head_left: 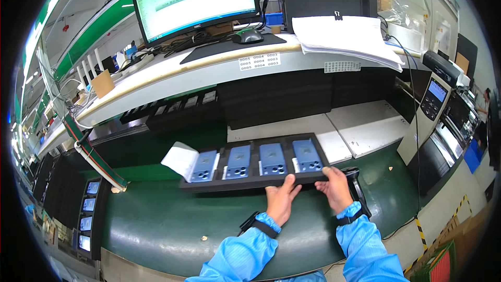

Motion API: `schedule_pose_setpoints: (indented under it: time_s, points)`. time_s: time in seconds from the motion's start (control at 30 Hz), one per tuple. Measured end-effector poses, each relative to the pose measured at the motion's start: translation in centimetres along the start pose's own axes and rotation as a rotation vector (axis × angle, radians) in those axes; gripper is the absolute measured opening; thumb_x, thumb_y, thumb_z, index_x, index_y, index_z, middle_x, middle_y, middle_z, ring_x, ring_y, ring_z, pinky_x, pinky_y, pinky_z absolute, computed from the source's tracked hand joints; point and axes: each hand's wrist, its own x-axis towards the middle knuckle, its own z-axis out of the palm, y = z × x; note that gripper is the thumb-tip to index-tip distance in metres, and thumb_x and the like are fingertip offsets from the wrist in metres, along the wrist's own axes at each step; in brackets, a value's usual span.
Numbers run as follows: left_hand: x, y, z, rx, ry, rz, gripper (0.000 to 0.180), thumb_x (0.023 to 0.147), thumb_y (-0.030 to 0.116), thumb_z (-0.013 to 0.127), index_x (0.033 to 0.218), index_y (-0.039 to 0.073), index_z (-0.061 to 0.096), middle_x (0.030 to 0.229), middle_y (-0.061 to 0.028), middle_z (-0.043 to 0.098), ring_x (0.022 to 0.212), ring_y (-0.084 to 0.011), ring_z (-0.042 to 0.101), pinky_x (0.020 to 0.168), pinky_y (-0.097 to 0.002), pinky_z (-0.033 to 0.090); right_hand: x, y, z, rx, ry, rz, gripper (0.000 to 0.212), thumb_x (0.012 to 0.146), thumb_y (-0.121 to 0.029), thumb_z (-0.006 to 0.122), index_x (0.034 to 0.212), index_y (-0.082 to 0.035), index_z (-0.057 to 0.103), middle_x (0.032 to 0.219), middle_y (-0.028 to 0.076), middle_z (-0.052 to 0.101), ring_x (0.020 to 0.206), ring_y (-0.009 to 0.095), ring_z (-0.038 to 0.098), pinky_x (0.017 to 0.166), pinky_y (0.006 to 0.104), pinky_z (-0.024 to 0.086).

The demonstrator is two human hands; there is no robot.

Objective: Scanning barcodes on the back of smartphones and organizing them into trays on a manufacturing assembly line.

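Both hands grip the near long edge of a black tray (255, 184), which is held above the dark green table (167, 224).

Left hand (281, 198): the fingers are curled over the near rim of the tray, close to its middle. The thumb lies on the upper face of the rim. The hand is closed on the tray, not flat. A dark strap circles the wrist, above a light blue sleeve (245, 253).

Right hand (335, 188): the fingers wrap the near rim close to the tray's right corner. The thumb rests on top of the rim. This hand is also closed on the tray. A dark strap circles this wrist as well.

The two hands sit near each other, both on the right half of the tray's near edge.

The tray carries four blue phones (272, 159) in a row, each in its own compartment, backs facing up with the camera lenses showing. A white sheet (180, 159) overhangs the tray's left end, beside the leftmost phone.

A dark handheld device (356, 188) lies on the table just beside the right hand, partly hidden by the wrist.

Behind the tray, stacks of black trays (282, 96) stand under a raised shelf (172, 70). The shelf bears a monitor (195, 0), a mouse (248, 35) and a pile of papers (344, 36). A label printer with a small screen (436, 94) stands at the right.
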Motion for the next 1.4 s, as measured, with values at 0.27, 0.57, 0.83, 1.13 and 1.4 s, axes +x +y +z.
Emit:
schedule_pose_setpoints:
  time_s: [0.27, 0.57, 0.83, 1.13, 1.4]
  points:
    - [-2.6, 8.3, -3.7, 0.457, -0.234, -0.237, 0.046, 0.102, 0.016, 0.065, 0.144, 0.006, 0.050, 0.141, -0.0187, 0.057, 0.122, -0.0320, 0.064, 0.098, -0.0422, 0.057, 4.9, -0.2, -1.6, 0.144, 0.373, -0.144, 0.050, 0.099, -0.017, 0.065, 0.142, 0.000, 0.046, 0.123, 0.017, 0.055, 0.108, 0.026, 0.063, 0.094, 0.0380, 0.055]
    - [-4.6, 18.7, -18.7, 1.690, 0.494, 0.202, 0.040, 0.089, 0.033, 0.075, 0.112, 0.000, 0.072, 0.116, -0.0164, 0.072, 0.119, -0.0348, 0.060, 0.103, -0.0475, 0.045, -1.0, 3.2, 8.5, -1.075, -0.134, -0.960, 0.042, 0.078, -0.015, 0.078, 0.118, -0.009, 0.067, 0.124, 0.012, 0.059, 0.120, 0.035, 0.053, 0.106, 0.0478, 0.042]
    - [4.2, 15.4, -18.1, 0.653, 0.519, 0.391, 0.036, 0.091, 0.011, 0.075, 0.118, -0.010, 0.066, 0.110, -0.0140, 0.072, 0.097, -0.0217, 0.069, 0.087, -0.0353, 0.052, 1.0, 6.0, 11.3, -1.255, -0.182, -1.040, 0.035, 0.074, -0.022, 0.085, 0.106, -0.012, 0.074, 0.110, 0.003, 0.063, 0.110, 0.030, 0.053, 0.099, 0.0454, 0.039]
    - [7.0, 15.1, -15.3, 0.412, 0.508, 0.338, 0.028, 0.098, 0.007, 0.063, 0.120, -0.010, 0.060, 0.110, -0.0164, 0.070, 0.094, -0.0261, 0.072, 0.074, -0.0383, 0.062, 3.9, 4.8, 8.7, -1.263, 0.027, -0.982, 0.035, 0.074, -0.016, 0.084, 0.106, -0.012, 0.071, 0.110, 0.003, 0.063, 0.111, 0.031, 0.052, 0.102, 0.0460, 0.037]
    - [4.2, 20.7, -18.7, 0.612, 0.515, 0.619, 0.028, 0.101, 0.012, 0.064, 0.122, -0.005, 0.060, 0.112, -0.0130, 0.071, 0.093, -0.0210, 0.073, 0.069, -0.0321, 0.062, 4.3, 4.7, 8.3, -1.190, -0.042, -0.958, 0.035, 0.072, -0.016, 0.084, 0.104, -0.011, 0.070, 0.111, 0.005, 0.061, 0.115, 0.033, 0.049, 0.104, 0.0475, 0.034]
